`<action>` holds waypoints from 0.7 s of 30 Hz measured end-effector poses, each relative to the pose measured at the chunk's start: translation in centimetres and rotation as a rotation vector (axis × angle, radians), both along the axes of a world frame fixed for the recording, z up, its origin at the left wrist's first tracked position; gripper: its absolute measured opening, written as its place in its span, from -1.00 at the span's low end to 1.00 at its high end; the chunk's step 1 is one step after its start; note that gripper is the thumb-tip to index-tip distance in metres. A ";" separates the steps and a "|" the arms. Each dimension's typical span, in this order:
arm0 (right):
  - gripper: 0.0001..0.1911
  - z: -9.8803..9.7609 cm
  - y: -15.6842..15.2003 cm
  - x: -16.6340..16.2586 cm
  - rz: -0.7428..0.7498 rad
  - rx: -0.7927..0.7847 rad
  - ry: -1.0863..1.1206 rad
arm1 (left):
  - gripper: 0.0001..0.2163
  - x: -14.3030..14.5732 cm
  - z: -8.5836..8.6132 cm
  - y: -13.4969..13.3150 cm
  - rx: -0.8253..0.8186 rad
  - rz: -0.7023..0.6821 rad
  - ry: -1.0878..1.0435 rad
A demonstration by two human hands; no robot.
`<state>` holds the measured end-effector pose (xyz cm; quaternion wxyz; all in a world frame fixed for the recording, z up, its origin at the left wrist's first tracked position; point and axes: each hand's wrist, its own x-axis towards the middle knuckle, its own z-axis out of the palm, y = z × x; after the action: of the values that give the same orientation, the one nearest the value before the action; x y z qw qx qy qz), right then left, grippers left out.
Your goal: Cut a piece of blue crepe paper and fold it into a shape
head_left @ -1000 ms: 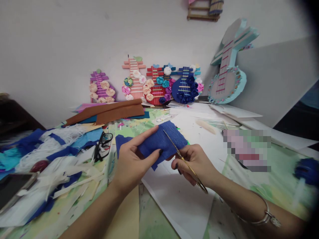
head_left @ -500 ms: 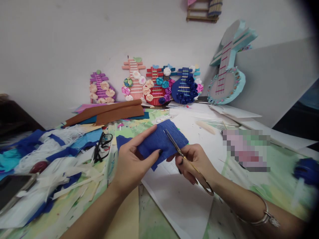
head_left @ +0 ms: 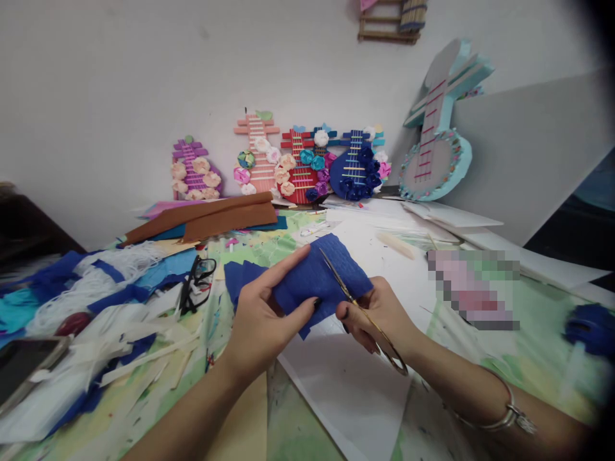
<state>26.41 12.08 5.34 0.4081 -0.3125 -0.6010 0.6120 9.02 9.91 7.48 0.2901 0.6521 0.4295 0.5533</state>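
A piece of blue crepe paper point(head_left: 331, 266) is pinched between the thumb and fingers of my left hand point(head_left: 271, 310). My right hand point(head_left: 382, 314) grips a pair of scissors point(head_left: 353, 298) with gold-coloured handles; their blades lie across the face of the paper and look closed. The right fingers also sit close to the paper's right edge, and whether they touch it is unclear. More blue paper point(head_left: 235, 275) shows just behind my left hand. Under both hands lies a white sheet point(head_left: 355, 378).
Eyeglasses point(head_left: 196, 282), white yarn point(head_left: 96, 282), paper scraps and a phone point(head_left: 29, 368) cover the left side. Brown paper point(head_left: 221, 221) lies at the back, before several decorated paper instruments point(head_left: 353, 166). A blue flower on a white stick point(head_left: 590, 330) is at right.
The blue paper and my left hand have shifted slightly right and down. The scissors have stayed nearly in place, still across the paper.
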 end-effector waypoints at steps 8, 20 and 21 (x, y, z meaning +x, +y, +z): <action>-0.59 0.0 0.1 0.0 -0.027 0.006 -0.032 | -0.48 0.3 -0.1 0.1 -0.011 -0.039 -0.031; -0.61 0.2 -0.1 0.0 -0.049 -0.035 -0.074 | -0.48 0.1 0.0 0.0 -0.012 -0.041 -0.016; -0.62 0.1 0.0 0.0 -0.048 -0.034 -0.069 | -0.48 0.2 0.0 0.0 -0.015 -0.040 -0.016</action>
<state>26.44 12.04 5.48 0.3963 -0.3549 -0.5964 0.6011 9.17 9.91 7.45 0.3094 0.6541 0.4179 0.5493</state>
